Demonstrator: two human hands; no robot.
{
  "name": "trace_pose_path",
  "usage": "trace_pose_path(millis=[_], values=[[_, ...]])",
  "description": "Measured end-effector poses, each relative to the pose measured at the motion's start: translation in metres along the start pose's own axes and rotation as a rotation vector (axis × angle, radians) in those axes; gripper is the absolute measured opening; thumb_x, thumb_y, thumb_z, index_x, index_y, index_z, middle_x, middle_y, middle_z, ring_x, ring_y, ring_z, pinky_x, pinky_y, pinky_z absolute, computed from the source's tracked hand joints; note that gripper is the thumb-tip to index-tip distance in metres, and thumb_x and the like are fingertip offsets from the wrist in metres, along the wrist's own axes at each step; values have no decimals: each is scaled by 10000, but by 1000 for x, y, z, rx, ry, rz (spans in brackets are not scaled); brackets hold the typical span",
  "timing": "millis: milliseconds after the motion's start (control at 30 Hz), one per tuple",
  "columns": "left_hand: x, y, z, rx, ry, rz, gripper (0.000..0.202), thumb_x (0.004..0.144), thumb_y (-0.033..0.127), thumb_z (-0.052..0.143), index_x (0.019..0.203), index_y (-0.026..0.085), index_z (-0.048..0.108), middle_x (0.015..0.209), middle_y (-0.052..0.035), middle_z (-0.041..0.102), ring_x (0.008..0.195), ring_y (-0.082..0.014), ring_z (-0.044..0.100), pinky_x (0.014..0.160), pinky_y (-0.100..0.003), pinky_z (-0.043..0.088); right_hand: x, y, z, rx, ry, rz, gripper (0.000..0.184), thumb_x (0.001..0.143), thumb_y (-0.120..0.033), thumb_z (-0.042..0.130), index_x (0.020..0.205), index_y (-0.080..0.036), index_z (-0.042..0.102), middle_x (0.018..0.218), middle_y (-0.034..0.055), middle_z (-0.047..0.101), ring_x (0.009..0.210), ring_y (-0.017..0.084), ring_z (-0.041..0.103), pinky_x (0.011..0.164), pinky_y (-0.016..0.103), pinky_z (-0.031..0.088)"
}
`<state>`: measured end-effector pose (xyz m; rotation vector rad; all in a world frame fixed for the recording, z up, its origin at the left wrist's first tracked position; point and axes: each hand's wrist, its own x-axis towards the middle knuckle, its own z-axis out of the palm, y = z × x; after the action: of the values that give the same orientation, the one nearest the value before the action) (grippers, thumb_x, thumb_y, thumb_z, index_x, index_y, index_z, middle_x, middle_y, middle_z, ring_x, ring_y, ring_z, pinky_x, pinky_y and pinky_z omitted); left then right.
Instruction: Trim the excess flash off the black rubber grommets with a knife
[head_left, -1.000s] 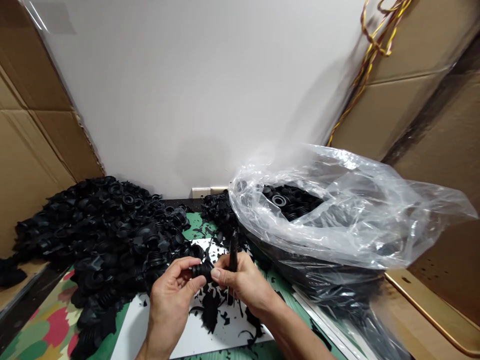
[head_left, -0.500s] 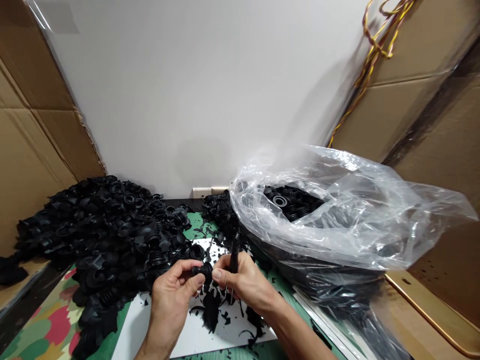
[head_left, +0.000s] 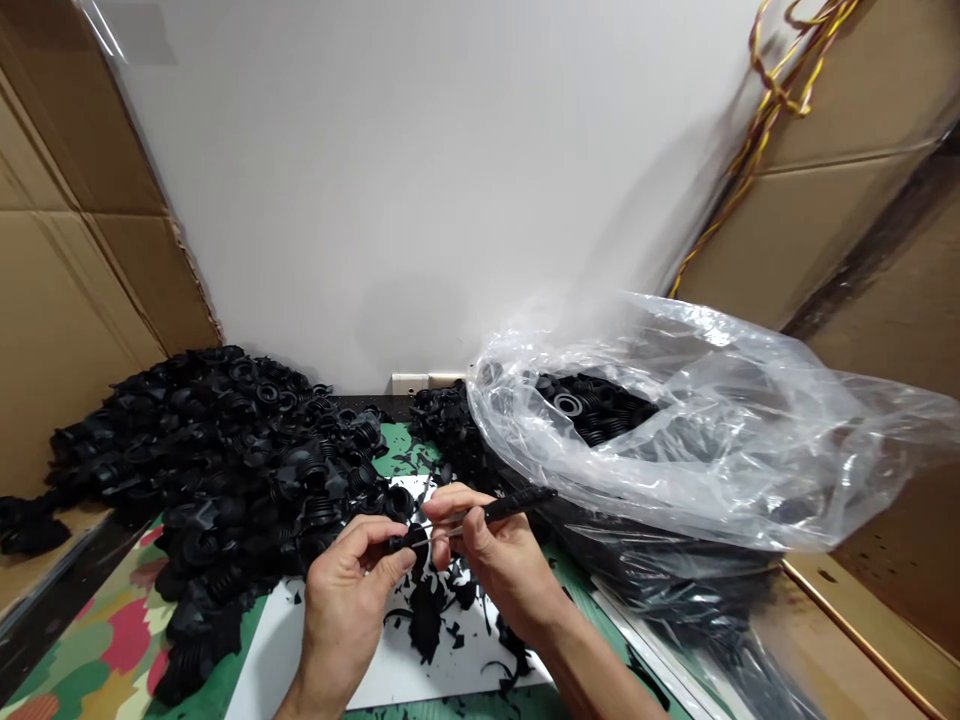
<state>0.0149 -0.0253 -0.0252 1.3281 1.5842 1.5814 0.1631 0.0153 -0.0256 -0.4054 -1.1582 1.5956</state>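
My left hand (head_left: pixel 352 590) pinches a small black rubber part (head_left: pixel 409 541) between thumb and fingertips, over a white sheet. In my right hand (head_left: pixel 502 555) is a slim tool with a black handle (head_left: pixel 521 502) and a thin metal end. The handle points up to the right, and the metal end reaches to the rubber part. Its exact kind I cannot tell. Black scraps (head_left: pixel 426 620) lie on the white sheet (head_left: pixel 300 655) below both hands. To the left is a large heap of black ribbed rubber parts (head_left: pixel 247 460).
A clear plastic bag (head_left: pixel 750 470) at right holds black ribbed parts (head_left: pixel 600 400). Cardboard walls (head_left: pixel 82 260) stand at both sides, with a pale wall (head_left: pixel 420 180) behind. Twisted yellow-brown wires (head_left: pixel 750 150) hang upper right. More black scraps (head_left: pixel 442 410) are piled beside the bag.
The tool in my right hand has swung from upright to nearly level, its metal end now at the rubber part. My right fingers have left the part. The view has shifted slightly.
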Motion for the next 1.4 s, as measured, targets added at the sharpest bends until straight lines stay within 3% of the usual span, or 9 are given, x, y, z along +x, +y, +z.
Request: trace_pose_path(millis=[233, 500, 900, 1067, 1133, 1300, 1400], values=[[-2, -9, -2, 24, -10, 62, 79, 623, 221, 717, 701, 224, 732, 765, -18, 685, 698, -174, 618, 586, -229, 502, 0, -7, -6, -150, 21, 24, 268, 749, -452, 701, 823, -195, 719, 823, 22, 583, 625, 132, 635, 612, 270, 519], [-3, -4, 0, 2, -32, 70, 79, 638, 204, 698, 705, 218, 739, 772, -27, 691, 710, -181, 633, 590, -237, 510, -4, -2, -4, -219, 25, -69, 124, 741, -309, 731, 777, -191, 717, 784, 18, 608, 606, 147, 648, 595, 282, 535], [-3, 0, 2, -83, -41, -4, 64, 601, 201, 701, 652, 211, 738, 700, -20, 682, 617, -157, 610, 535, -221, 496, -3, -7, -4, -457, 7, -159, 134, 749, -328, 720, 750, -194, 723, 745, 52, 650, 734, 191, 616, 635, 298, 519], [-4, -3, 1, -53, -62, 14, 70, 621, 193, 695, 674, 214, 735, 722, -17, 677, 646, -156, 607, 559, -217, 488, -5, -3, -1, -384, 20, -147, 144, 789, -317, 676, 746, -181, 696, 716, 30, 620, 590, 154, 622, 546, 272, 515], [-5, -4, 1, -46, -98, 17, 59, 647, 198, 682, 679, 211, 730, 729, -19, 669, 653, -156, 604, 566, -220, 488, -6, -3, 0, -433, 25, -222, 141, 813, -290, 645, 735, -178, 681, 703, 24, 608, 548, 140, 612, 517, 260, 508], [-9, -2, 4, -42, -147, 3, 52, 621, 171, 682, 653, 195, 716, 724, -31, 679, 688, -177, 615, 607, -242, 496, -3, -7, -8, -909, 144, -597, 126, 837, -175, 578, 765, -185, 680, 732, 51, 639, 616, 144, 610, 551, 246, 506], [-8, 1, 6, -54, -89, -43, 80, 577, 187, 701, 654, 185, 726, 719, -35, 685, 662, -178, 612, 591, -248, 498, 3, -6, -17, -814, 298, -560, 100, 828, -212, 595, 761, -187, 665, 751, 45, 633, 580, 142, 609, 525, 257, 510]])
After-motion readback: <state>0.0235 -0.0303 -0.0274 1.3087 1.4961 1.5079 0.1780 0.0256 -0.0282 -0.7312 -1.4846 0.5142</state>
